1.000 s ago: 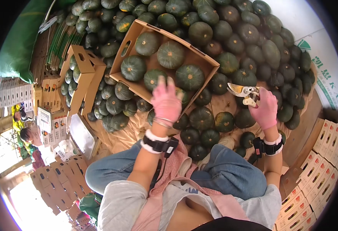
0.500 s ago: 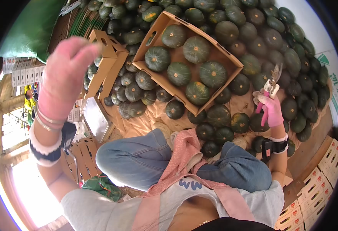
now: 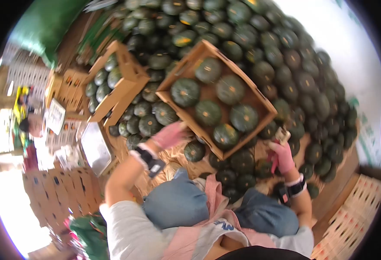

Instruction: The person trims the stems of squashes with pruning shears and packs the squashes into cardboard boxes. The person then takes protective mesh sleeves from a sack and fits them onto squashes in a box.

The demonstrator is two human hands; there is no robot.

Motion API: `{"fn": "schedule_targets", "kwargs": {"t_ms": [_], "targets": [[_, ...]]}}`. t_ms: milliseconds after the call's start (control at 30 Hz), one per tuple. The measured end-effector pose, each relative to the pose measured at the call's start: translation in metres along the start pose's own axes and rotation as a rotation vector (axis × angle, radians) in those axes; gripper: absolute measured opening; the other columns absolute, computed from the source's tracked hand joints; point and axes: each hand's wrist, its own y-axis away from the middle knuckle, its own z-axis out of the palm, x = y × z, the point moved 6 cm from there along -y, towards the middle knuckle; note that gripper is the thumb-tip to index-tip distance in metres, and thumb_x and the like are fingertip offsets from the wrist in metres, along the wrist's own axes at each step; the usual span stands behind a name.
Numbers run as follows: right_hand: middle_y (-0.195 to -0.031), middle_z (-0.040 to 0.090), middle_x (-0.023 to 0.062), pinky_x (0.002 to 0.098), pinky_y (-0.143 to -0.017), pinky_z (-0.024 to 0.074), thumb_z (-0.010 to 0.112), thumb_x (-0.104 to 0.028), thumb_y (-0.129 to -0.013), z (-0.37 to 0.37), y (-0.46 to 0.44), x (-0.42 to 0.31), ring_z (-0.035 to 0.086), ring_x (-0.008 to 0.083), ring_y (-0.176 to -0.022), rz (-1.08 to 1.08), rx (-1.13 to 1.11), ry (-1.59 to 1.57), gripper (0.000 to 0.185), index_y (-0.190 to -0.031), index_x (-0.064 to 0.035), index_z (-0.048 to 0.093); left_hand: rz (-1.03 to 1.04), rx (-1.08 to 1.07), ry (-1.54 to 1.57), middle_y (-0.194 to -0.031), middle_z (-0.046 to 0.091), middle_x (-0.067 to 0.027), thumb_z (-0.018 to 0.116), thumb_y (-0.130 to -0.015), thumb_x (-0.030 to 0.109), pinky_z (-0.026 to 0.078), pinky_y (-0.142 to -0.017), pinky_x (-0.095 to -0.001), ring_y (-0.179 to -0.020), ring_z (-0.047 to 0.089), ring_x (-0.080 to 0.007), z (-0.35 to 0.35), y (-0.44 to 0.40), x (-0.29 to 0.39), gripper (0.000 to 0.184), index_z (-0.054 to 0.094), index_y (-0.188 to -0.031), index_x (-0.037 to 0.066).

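My left hand, in a pink glove, is at the lower left side of an open cardboard box. Its fingertips meet or nearly meet the box wall; blur hides how they are bent. Several dark green kabocha squashes sit in the box, stems facing up. My right hand, also gloved in pink, is closed around pruning shears with pink handles, to the right of the box. The shears' blades are blurred against the squashes behind. One loose squash lies just right of my left hand.
A large heap of squashes spreads behind and right of the box. Another cardboard box with squashes stands at left, near a metallic tray. Stacked cartons are at lower right. A person in yellow is at far left.
My left hand has come down from the raised upper left to the box's side. My right hand still grips the shears. The view has shifted, so the box appears lower.
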Motion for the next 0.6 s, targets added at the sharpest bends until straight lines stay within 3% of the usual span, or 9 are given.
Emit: {"fn": "schedule_targets", "kwargs": {"t_ms": [67, 133, 200, 300, 367, 400, 433, 467, 600], "targets": [[-0.057, 0.053, 0.0090, 0.0275, -0.026, 0.0350, 0.058, -0.027, -0.082, -0.009, -0.008, 0.001, 0.045, 0.0185, -0.032, -0.007, -0.008, 0.016, 0.032, -0.100, -0.0013, 0.054, 0.101, -0.015, 0.468, -0.140, 0.041, -0.0104, 0.061, -0.089, 0.037, 0.039, -0.100, -0.0483, -0.125, 0.043, -0.0281, 0.027, -0.020, 0.000, 0.065, 0.034, -0.139, 0.006], [-0.060, 0.051, 0.0065, 0.0264, -0.028, 0.0363, 0.059, -0.029, -0.080, -0.010, 0.006, -0.020, 0.046, 0.0173, -0.035, 0.078, 0.016, 0.150, 0.029, -0.095, -0.0034, 0.054, 0.127, 0.032, 0.614, -0.139, 0.042, -0.0090, 0.064, -0.087, 0.036, 0.036, -0.102, -0.0513, -0.127, 0.040, -0.0287, 0.022, -0.042, -0.012, 0.063, 0.036, -0.138, 0.011], [-0.065, 0.050, 0.0028, 0.0238, -0.030, 0.0344, 0.059, -0.023, -0.077, -0.032, 0.011, -0.026, 0.046, 0.0128, -0.043, -0.030, 0.081, 0.300, 0.028, -0.098, -0.0060, 0.054, 0.140, 0.001, 0.665, -0.138, 0.044, -0.0093, 0.067, -0.084, 0.036, 0.033, -0.103, -0.0555, -0.127, 0.041, -0.0295, 0.028, -0.030, 0.002, 0.063, 0.039, -0.136, 0.013], [-0.076, 0.052, 0.0001, 0.0225, -0.051, 0.0389, 0.055, -0.017, -0.075, -0.018, 0.071, -0.075, 0.049, 0.0091, -0.062, -0.107, 0.122, 0.311, 0.027, -0.099, -0.0036, 0.057, 0.111, -0.251, 0.916, -0.137, 0.047, -0.0101, 0.069, -0.081, 0.038, 0.031, -0.104, -0.0574, -0.126, 0.042, -0.0304, 0.038, -0.039, 0.006, 0.065, 0.043, -0.134, 0.012], [-0.084, 0.054, 0.0042, 0.0236, -0.057, 0.0426, 0.056, -0.022, -0.078, -0.050, 0.096, -0.079, 0.052, 0.0124, -0.067, -0.300, 0.188, 0.297, 0.041, -0.112, 0.0007, 0.052, 0.229, -0.291, 0.799, -0.131, 0.051, -0.0096, 0.067, -0.082, 0.036, 0.042, -0.092, -0.0554, -0.116, 0.050, -0.0285, 0.040, -0.037, 0.017, 0.059, 0.046, -0.130, 0.009], [-0.088, 0.055, 0.0069, 0.0271, -0.070, 0.0454, 0.055, -0.019, -0.079, -0.027, 0.138, -0.107, 0.054, 0.0162, -0.076, -0.266, 0.321, 0.457, 0.043, -0.116, 0.0024, 0.050, 0.288, -0.272, 0.714, -0.128, 0.053, -0.0087, 0.066, -0.082, 0.034, 0.047, -0.085, -0.0544, -0.110, 0.054, -0.0273, 0.038, -0.045, 0.013, 0.057, 0.047, -0.129, 0.008], [-0.107, 0.058, 0.0122, 0.0331, -0.089, 0.0419, 0.051, -0.026, -0.084, -0.039, 0.152, -0.110, 0.055, 0.0210, -0.099, -0.282, 0.159, 0.498, 0.048, -0.124, 0.0019, 0.047, 0.310, -0.158, 0.749, -0.119, 0.055, -0.0086, 0.068, -0.079, 0.031, 0.049, -0.079, -0.0537, -0.103, 0.057, -0.0272, 0.036, -0.042, 0.015, 0.055, 0.047, -0.124, 0.009], [-0.109, 0.057, 0.0124, 0.0334, -0.090, 0.0413, 0.051, -0.026, -0.085, -0.057, 0.169, -0.112, 0.054, 0.0212, -0.100, -0.315, 0.226, 0.465, 0.049, -0.124, 0.0018, 0.047, 0.333, -0.043, 0.776, -0.110, 0.057, -0.0084, 0.071, -0.076, 0.028, 0.052, -0.073, -0.0530, -0.096, 0.059, -0.0271, 0.033, -0.039, 0.017, 0.053, 0.048, -0.120, 0.010], [-0.115, 0.055, 0.0131, 0.0347, -0.093, 0.0392, 0.050, -0.029, -0.086, -0.025, 0.201, -0.136, 0.052, 0.0221, -0.105, -0.466, 0.353, 0.250, 0.050, -0.126, 0.0013, 0.046, 0.398, -0.020, 0.672, -0.099, 0.052, -0.0059, 0.070, -0.074, 0.024, 0.054, -0.065, -0.0495, -0.088, 0.058, -0.0229, 0.025, -0.026, 0.028, 0.044, 0.046, -0.108, 0.011]]}}
